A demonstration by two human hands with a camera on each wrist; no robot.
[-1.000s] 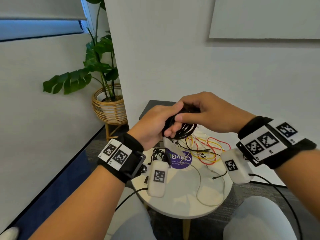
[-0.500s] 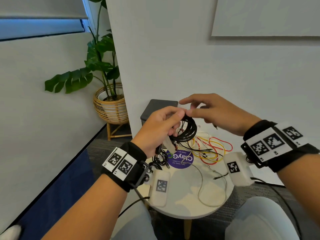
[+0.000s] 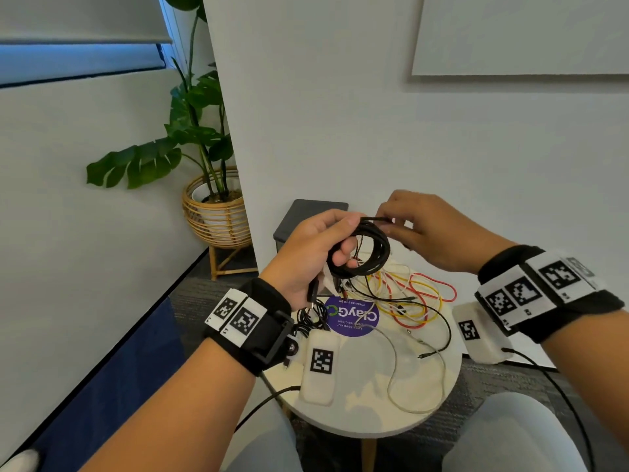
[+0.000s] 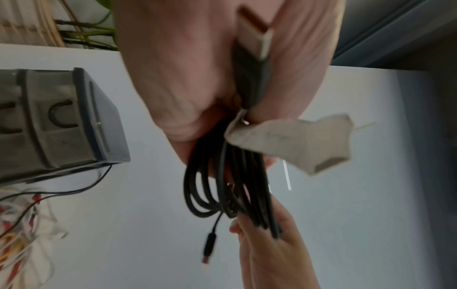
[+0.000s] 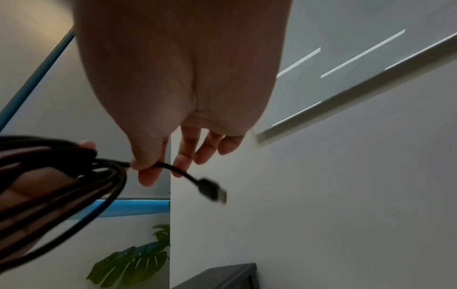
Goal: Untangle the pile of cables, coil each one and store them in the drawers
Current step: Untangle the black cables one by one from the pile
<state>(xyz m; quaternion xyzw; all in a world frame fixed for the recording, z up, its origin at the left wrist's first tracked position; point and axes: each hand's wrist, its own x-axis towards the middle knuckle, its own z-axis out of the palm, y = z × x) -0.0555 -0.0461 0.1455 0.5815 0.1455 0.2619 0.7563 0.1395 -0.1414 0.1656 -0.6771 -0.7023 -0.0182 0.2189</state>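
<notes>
My left hand (image 3: 320,247) grips a coil of black cable (image 3: 366,250) above the small round table (image 3: 367,413); a white paper tag (image 4: 291,140) and a USB plug (image 4: 257,45) stick out of the fist. My right hand (image 3: 425,229) pinches the coil's free end (image 5: 158,166) between thumb and forefinger, its USB plug (image 5: 212,190) dangling past the fingers. A pile of red, yellow and white wires (image 3: 408,294) lies on the table below. The dark grey drawer unit (image 3: 306,216) stands behind my hands against the wall.
A small black cable bundle (image 3: 311,316), a long thin grey cable (image 3: 415,376) and a purple round sticker (image 3: 352,318) lie on the table. A potted plant in a wicker basket (image 3: 214,212) stands to the left. My knees are under the near table edge.
My right hand has lifted off the coil and drawn the free cable end out to the right. The left hand has opened the coil into a clear loop and raised it slightly.
</notes>
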